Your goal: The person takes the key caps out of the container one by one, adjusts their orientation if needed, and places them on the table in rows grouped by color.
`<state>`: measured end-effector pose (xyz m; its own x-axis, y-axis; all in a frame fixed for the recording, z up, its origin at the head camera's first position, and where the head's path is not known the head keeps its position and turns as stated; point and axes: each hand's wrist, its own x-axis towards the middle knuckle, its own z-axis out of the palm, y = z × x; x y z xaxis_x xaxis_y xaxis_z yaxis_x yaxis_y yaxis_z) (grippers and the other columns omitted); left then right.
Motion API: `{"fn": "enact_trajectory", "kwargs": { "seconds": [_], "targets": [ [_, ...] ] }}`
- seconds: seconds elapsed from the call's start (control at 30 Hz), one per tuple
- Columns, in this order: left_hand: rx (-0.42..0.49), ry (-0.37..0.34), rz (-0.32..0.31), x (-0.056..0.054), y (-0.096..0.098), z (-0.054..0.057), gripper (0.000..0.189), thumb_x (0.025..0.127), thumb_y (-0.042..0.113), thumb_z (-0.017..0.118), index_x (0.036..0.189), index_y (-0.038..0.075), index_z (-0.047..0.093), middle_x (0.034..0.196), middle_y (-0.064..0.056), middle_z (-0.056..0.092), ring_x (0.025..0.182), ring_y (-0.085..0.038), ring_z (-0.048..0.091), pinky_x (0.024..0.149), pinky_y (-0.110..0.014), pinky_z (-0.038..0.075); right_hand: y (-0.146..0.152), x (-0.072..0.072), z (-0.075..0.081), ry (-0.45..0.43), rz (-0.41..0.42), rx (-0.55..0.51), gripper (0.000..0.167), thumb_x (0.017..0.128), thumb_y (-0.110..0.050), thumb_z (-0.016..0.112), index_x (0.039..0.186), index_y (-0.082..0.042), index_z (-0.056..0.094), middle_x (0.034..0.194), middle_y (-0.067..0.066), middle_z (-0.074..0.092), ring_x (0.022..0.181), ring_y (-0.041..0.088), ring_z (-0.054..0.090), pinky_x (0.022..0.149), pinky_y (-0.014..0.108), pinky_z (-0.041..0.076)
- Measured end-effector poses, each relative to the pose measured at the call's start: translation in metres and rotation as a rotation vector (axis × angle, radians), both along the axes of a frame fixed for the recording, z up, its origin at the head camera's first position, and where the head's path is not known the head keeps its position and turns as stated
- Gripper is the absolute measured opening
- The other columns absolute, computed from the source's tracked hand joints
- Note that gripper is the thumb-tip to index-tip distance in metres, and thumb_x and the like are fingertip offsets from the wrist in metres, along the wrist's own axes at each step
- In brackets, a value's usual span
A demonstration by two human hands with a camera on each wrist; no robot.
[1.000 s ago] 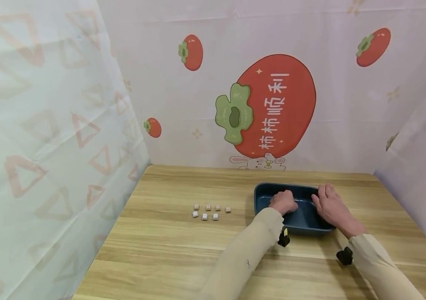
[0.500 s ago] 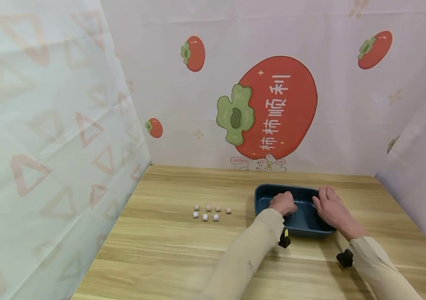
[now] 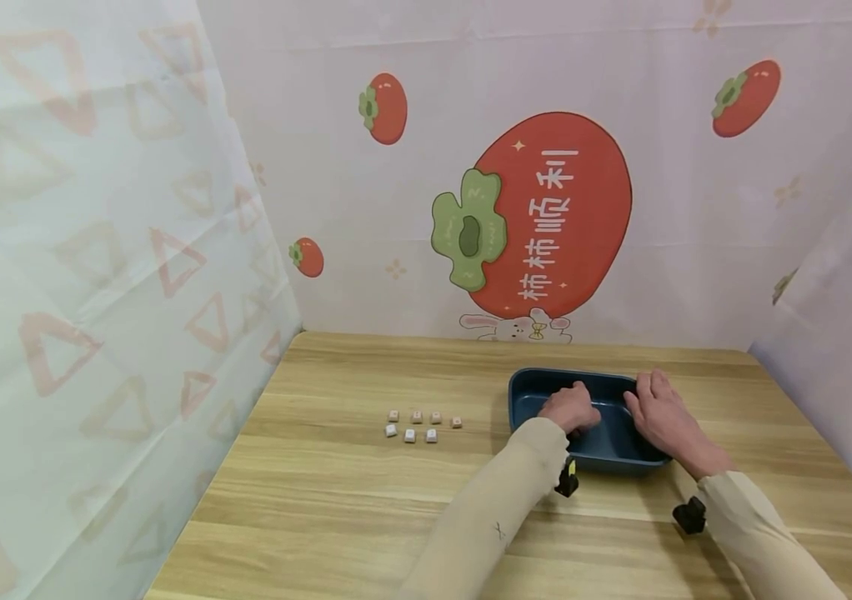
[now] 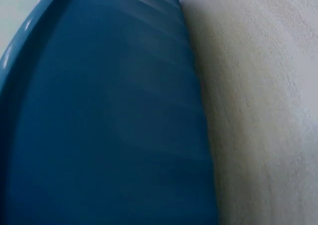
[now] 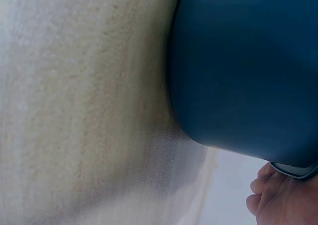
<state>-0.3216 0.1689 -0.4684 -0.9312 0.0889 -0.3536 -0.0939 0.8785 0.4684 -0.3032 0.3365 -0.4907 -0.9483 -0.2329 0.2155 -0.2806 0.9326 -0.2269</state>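
Note:
A dark blue rectangular bin [image 3: 615,435] sits on the right part of the table. My left hand [image 3: 570,407] reaches down inside it, knuckles up and fingers bent. Its fingertips are hidden in the head view, and I cannot tell whether they hold anything. At the bin's right end my right hand [image 3: 664,417] grips the rim, thumb on the inner side and fingers over the outside. The right wrist view catches those fingers [image 5: 268,190] by the rim's corner. Only the bin's outer wall [image 4: 114,111] appears in the left wrist view.
Several small pale keycaps [image 3: 416,417] lie in two loose rows on the wooden table [image 3: 336,500], left of the bin. A printed cloth [image 3: 366,192] hangs behind the table, with further cloth along both sides. Each wrist carries a small black camera [image 3: 690,516].
My left hand has shifted very slightly to the right inside the bin, its fingers moving a little. The right hand, bin and keycaps stay where they were.

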Motion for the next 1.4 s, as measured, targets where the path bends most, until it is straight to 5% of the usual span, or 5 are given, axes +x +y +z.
{"fn": "enact_trajectory", "kwargs": {
  "seconds": [0.17, 0.4, 0.63, 0.9, 1.4],
  "targets": [
    [0.011, 0.004, -0.009, 0.000, -0.003, -0.002, 0.037, 0.095, 0.031, 0.063, 0.127, 0.023, 0.049, 0.068, -0.004, 0.060, 0.052, -0.017, 0.058, 0.051, -0.029, 0.045, -0.001, 0.001, -0.001, 0.018, 0.004, 0.006, 0.055, 0.105, -0.020, 0.040, 0.135, 0.025, 0.031, 0.139, 0.052, 0.025, 0.130, 0.064, 0.028, 0.104, 0.071, 0.027],
    [0.017, 0.014, -0.091, -0.004, -0.010, -0.004, 0.003, 0.095, 0.024, 0.061, 0.096, 0.022, 0.059, 0.067, -0.003, 0.061, 0.049, -0.018, 0.060, 0.050, -0.030, 0.046, -0.003, 0.002, 0.000, 0.039, 0.006, 0.016, 0.053, 0.104, -0.018, 0.042, 0.133, 0.026, 0.033, 0.137, 0.052, 0.028, 0.128, 0.064, 0.030, 0.103, 0.071, 0.030],
    [0.087, 0.019, -0.193, -0.006, -0.016, -0.007, 0.020, 0.095, 0.020, 0.058, 0.076, 0.018, 0.053, 0.063, -0.001, 0.059, 0.051, -0.018, 0.060, 0.048, -0.032, 0.045, -0.002, 0.003, 0.001, 0.044, 0.005, 0.018, 0.051, 0.103, -0.016, 0.044, 0.132, 0.025, 0.034, 0.136, 0.052, 0.030, 0.127, 0.064, 0.031, 0.103, 0.070, 0.030],
    [0.215, 0.013, -0.303, -0.006, -0.031, -0.005, 0.002, 0.099, 0.023, 0.054, 0.099, 0.025, 0.055, 0.072, 0.004, 0.063, 0.058, -0.012, 0.063, 0.054, -0.028, 0.048, -0.001, 0.001, 0.001, -0.018, 0.000, 0.001, 0.055, 0.105, -0.022, 0.039, 0.136, 0.022, 0.029, 0.141, 0.050, 0.024, 0.131, 0.063, 0.025, 0.106, 0.070, 0.026],
    [0.518, 0.034, -0.310, -0.002, -0.046, 0.006, 0.012, 0.099, 0.015, 0.057, 0.110, 0.020, 0.055, 0.074, 0.005, 0.068, 0.063, -0.010, 0.066, 0.058, -0.026, 0.050, -0.001, -0.001, 0.000, 0.032, 0.005, 0.010, 0.053, 0.104, -0.019, 0.042, 0.134, 0.023, 0.032, 0.138, 0.050, 0.029, 0.128, 0.063, 0.029, 0.105, 0.070, 0.028]
  ]
}}
